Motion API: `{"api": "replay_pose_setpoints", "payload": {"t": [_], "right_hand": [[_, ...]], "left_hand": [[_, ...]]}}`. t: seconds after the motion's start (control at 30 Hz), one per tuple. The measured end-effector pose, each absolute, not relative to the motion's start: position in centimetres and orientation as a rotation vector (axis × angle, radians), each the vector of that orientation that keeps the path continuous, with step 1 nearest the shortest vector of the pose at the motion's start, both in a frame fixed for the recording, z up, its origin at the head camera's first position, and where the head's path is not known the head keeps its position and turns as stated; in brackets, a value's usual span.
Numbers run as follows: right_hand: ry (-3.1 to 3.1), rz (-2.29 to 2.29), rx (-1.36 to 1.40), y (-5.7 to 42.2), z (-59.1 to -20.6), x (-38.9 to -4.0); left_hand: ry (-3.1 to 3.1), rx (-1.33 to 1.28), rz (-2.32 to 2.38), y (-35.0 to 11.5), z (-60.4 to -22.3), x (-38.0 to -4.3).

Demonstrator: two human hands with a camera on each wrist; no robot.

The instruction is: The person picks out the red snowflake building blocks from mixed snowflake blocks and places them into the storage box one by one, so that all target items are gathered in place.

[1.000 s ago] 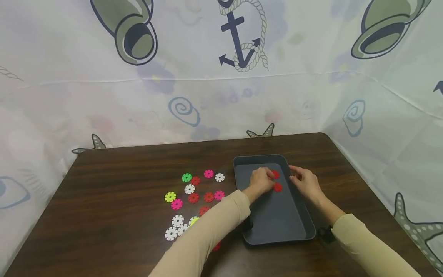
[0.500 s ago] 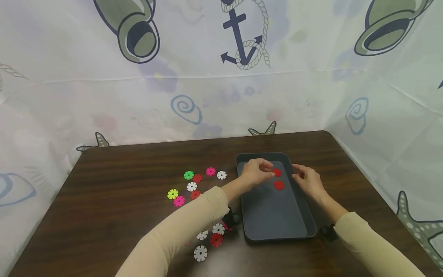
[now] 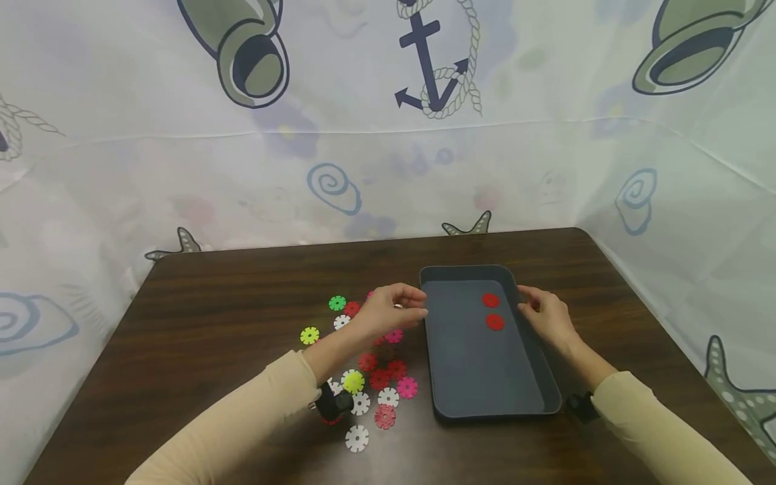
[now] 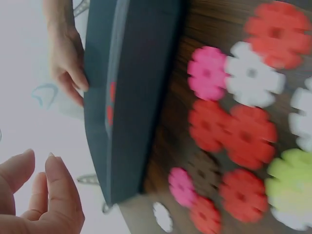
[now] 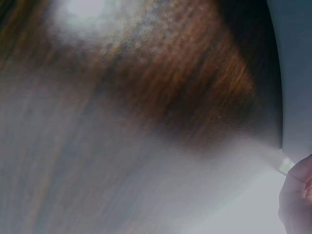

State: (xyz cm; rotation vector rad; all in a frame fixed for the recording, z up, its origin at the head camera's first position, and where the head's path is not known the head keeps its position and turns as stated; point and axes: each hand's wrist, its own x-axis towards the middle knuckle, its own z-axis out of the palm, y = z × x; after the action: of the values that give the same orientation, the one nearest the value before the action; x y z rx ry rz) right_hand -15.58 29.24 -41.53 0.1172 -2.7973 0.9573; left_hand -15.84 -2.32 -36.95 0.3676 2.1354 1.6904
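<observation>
My left hand (image 3: pixel 384 314) has come off the tray (image 3: pixel 479 384), thumb apart from fingers, empty; whether my right hand (image 3: pixel 549 321) grips its rim, I can't tell. Inside, between my hands, lie two red discs (image 3: pixel 494 322). Overlapping loose discs (image 3: pixel 353 382) near my left might lift together.

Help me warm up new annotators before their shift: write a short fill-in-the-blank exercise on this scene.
1. Inside the gray tray lie exactly ____ red discs.
2. The hand above the loose discs is the person's ____ one.
3. In the head view, the tray sits to the ____ of the loose discs.
4. On the printed backdrop, a rope winds around a dark blue ____.

Missing words: two; left; right; anchor.
</observation>
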Motion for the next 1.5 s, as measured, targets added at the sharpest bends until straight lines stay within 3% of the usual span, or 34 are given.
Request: {"api": "replay_pose_setpoints", "payload": {"t": [0.7,1.2,1.5], "right_hand": [[-2.782,0.947,0.138,29.4,-41.4,-15.6],[-2.787,0.948,0.140,29.5,-41.5,-15.4],[-2.789,0.952,0.136,29.3,-41.5,-15.4]], "left_hand": [[2.349,0.427,1.445,-13.8,-41.0,-9.3],[2.538,0.363,1.288,-15.3,-42.9,-6.0],[2.712,0.486,1.157,-15.3,-43.5,-5.6]]}}
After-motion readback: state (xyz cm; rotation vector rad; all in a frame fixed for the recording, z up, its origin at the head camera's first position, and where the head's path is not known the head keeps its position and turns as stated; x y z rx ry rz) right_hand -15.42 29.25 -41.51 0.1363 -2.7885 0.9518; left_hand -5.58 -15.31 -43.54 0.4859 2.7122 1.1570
